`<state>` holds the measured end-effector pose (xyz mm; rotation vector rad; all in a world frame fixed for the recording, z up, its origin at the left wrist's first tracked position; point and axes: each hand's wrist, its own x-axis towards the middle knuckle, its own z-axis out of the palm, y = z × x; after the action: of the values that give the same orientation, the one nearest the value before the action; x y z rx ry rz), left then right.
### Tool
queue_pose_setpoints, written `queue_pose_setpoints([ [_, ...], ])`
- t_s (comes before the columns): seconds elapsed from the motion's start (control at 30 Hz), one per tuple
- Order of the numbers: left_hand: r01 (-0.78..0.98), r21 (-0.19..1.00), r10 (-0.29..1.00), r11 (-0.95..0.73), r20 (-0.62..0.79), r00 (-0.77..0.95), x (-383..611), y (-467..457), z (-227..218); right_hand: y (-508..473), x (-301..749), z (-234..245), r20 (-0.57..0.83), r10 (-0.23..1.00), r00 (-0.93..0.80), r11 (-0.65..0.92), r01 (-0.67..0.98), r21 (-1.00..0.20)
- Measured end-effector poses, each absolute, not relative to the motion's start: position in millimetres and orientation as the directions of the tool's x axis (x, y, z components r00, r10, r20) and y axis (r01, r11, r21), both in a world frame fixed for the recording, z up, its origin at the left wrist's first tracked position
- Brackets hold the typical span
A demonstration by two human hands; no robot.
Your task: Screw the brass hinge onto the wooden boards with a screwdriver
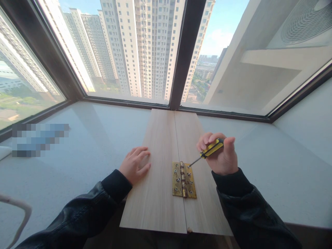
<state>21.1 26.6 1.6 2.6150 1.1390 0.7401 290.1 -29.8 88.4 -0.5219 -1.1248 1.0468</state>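
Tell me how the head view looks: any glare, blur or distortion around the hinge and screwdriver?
Head view: bright daylight from the window, no glare on the brass hinge, screws sharp; the screwdriver in the right hand is crisp; the left hand casts a soft shadow on the boards; wide-angle bending tilts the towers; a pixelated patch hides something at left.

two boards (160,173) lie side by side on the sill (77,166), a hinge (183,180) across their seam at the near end. the left hand (135,164) rests on the left board; the right hand (220,154) with a screwdriver (207,152) is just right of the hinge. the window (145,52) stands behind.
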Motion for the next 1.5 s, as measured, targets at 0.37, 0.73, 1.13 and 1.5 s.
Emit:
queue_pose_setpoints([
  [0.37,0.636,0.361,0.731,-0.682,0.36,0.579,21.3,27.8,-0.1,-28.5,288.1,85.1,0.542,0.841,-0.002,0.484,-0.446,-0.753],
  [0.73,0.636,0.358,0.73,-0.684,0.356,0.584,20.5,28.3,-2.0,-26.9,287.4,85.3,0.505,0.861,-0.061,0.411,-0.5,-0.762],
  [1.13,0.633,0.358,0.727,-0.686,0.356,0.587,20.7,29.3,-2.6,-25.9,287.0,83.8,0.486,0.871,-0.066,0.404,-0.465,-0.787],
  [1.5,0.637,0.351,0.727,-0.686,0.356,0.586,20.0,28.9,-4.0,-26.4,284.7,83.1,0.504,0.854,-0.13,0.403,-0.447,-0.798],
])
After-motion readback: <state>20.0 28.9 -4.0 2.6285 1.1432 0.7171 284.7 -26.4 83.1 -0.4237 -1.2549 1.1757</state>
